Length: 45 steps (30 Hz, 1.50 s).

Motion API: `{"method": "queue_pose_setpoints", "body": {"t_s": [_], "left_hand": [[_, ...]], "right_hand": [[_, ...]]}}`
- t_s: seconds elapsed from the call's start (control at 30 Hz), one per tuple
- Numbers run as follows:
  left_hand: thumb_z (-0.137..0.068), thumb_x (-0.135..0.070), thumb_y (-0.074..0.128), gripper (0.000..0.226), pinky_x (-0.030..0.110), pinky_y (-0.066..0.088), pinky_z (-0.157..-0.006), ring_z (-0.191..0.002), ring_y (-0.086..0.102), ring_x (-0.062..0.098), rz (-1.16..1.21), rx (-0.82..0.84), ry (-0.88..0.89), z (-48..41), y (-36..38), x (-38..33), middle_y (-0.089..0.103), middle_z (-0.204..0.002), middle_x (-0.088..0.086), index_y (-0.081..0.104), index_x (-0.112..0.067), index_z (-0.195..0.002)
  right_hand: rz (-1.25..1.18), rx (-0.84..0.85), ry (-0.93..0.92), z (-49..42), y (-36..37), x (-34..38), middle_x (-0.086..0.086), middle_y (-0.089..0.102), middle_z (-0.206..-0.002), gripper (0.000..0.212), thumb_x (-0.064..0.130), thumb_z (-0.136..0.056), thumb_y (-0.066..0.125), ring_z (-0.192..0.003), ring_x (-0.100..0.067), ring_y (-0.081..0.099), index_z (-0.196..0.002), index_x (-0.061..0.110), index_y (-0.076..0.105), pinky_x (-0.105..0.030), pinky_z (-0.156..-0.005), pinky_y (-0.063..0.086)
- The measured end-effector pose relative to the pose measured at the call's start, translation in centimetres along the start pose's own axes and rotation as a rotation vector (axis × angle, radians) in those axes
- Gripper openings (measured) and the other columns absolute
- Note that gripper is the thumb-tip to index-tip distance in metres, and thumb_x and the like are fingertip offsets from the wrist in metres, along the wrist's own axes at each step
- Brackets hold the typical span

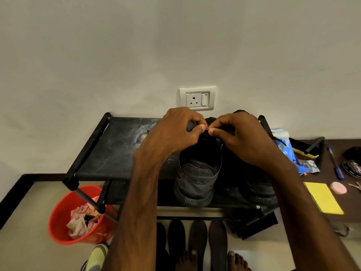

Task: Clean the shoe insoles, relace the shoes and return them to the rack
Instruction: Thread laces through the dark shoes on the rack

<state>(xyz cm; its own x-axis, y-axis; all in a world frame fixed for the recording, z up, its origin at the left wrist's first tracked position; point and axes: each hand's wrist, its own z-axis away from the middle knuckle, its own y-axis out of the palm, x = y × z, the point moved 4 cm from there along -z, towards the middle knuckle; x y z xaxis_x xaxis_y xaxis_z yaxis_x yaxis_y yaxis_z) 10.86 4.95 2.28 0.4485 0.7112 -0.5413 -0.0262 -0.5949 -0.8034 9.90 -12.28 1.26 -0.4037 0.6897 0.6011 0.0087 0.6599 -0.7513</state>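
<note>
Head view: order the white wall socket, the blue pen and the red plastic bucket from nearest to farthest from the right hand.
1. White wall socket, just behind the right hand.
2. Blue pen, on the dark table to the right.
3. Red plastic bucket, on the floor, far left.

Two black shoes (195, 180) stand heels-near on the rack (109, 149), four dark insoles (197, 237) lying below.
</note>
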Motion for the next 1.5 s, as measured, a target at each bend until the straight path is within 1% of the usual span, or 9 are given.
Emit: {"method": "queue_pose_setpoints", "body": {"t_s": [0.17,0.43,0.7,0.97,1.07,1.17,1.37,1.43,1.5], "left_hand": [[-0.084,-0.019,0.076,0.016,-0.002,0.037,-0.078,-0.083,0.066,0.003,0.007,0.018,0.029,0.3,-0.3,-0.1,0.075,-0.086,-0.012,0.08,-0.023,-0.099],[-0.073,-0.036,0.078,0.012,0.027,0.049,-0.077,-0.08,0.059,0.006,-0.061,-0.161,0.035,0.1,0.3,0.4,0.064,-0.068,-0.021,0.078,-0.034,-0.085],[-0.072,-0.039,0.084,0.014,0.024,0.044,-0.063,-0.08,0.057,0.005,-0.105,-0.275,0.102,0.5,0.1,0.2,0.071,-0.077,-0.017,0.081,-0.035,-0.086],[-0.079,-0.041,0.081,0.012,0.024,0.049,-0.071,-0.08,0.06,0.004,-0.02,-0.233,0.098,0.5,0.5,0.5,0.074,-0.082,-0.017,0.082,-0.036,-0.09],[-0.082,-0.039,0.08,0.012,0.02,0.044,-0.073,-0.08,0.059,0.001,-0.007,-0.212,0.066,0.7,0.4,0.9,0.075,-0.086,-0.016,0.082,-0.031,-0.091],[-0.083,-0.037,0.08,0.01,0.025,0.049,-0.076,-0.08,0.059,0.002,-0.006,-0.197,0.056,0.8,0.4,1.2,0.065,-0.072,-0.025,0.082,-0.031,-0.091],[-0.08,-0.037,0.081,0.009,0.036,0.053,-0.076,-0.083,0.061,0.007,0.003,-0.219,0.1,0.7,0.6,1.1,0.073,-0.081,-0.017,0.081,-0.032,-0.087],[-0.079,-0.04,0.079,0.011,0.038,0.054,-0.075,-0.082,0.06,0.008,0.009,-0.222,0.105,0.6,0.6,1.2,0.074,-0.082,-0.016,0.081,-0.032,-0.087],[-0.078,-0.042,0.077,0.014,0.039,0.054,-0.074,-0.081,0.06,0.008,0.022,-0.224,0.104,0.6,0.5,1.3,0.073,-0.081,-0.016,0.082,-0.032,-0.087]], "right_hand": [[0.019,0.0,0.035,-0.2,0.1,-0.5,0.016,0.072,-0.087,0.011,0.032,-0.097,0.067,-0.082,-0.005,0.067,-0.098,0.029,0.077,-0.042,-0.081,0.059],[-0.006,0.025,0.074,-0.3,0.4,-0.6,0.012,0.069,-0.079,0.024,0.024,-0.104,0.055,-0.077,-0.009,0.064,-0.087,0.025,0.072,-0.045,-0.079,0.057],[0.029,-0.064,0.135,-0.2,0.7,-0.6,0.015,0.075,-0.086,0.012,0.033,-0.096,0.069,-0.079,-0.004,0.069,-0.098,0.032,0.081,-0.039,-0.078,0.062],[0.108,-0.122,0.296,0.2,-0.2,-0.4,0.017,0.07,-0.068,0.013,0.05,-0.084,0.079,-0.066,-0.003,0.065,-0.084,0.036,0.08,-0.031,-0.067,0.058],[0.176,-0.152,0.307,0.4,-0.9,-0.2,0.017,0.065,-0.065,0.019,0.054,-0.082,0.079,-0.064,-0.002,0.06,-0.081,0.035,0.077,-0.024,-0.061,0.044],[0.203,-0.281,0.322,0.7,-2.2,-0.1,0.016,0.064,-0.065,0.023,0.057,-0.081,0.078,-0.068,-0.008,0.063,-0.082,0.034,0.076,-0.032,-0.069,0.053],[-0.486,-0.494,0.276,1.1,-2.8,0.9,0.003,0.074,-0.07,0.011,0.032,-0.093,0.074,-0.061,-0.012,0.066,-0.099,0.024,0.079,-0.037,-0.068,0.058],[-0.672,-0.45,0.208,0.8,-3.0,1.7,0.004,0.079,-0.093,0.019,0.017,-0.099,0.066,-0.084,-0.005,0.072,-0.117,0.015,0.073,-0.027,-0.084,0.058],[-0.792,-0.406,0.124,0.6,-3.2,2.2,0.006,0.075,-0.12,0.033,0.01,-0.102,0.059,-0.117,-0.002,0.066,-0.135,0.014,0.062,-0.032,-0.106,0.051]]}}
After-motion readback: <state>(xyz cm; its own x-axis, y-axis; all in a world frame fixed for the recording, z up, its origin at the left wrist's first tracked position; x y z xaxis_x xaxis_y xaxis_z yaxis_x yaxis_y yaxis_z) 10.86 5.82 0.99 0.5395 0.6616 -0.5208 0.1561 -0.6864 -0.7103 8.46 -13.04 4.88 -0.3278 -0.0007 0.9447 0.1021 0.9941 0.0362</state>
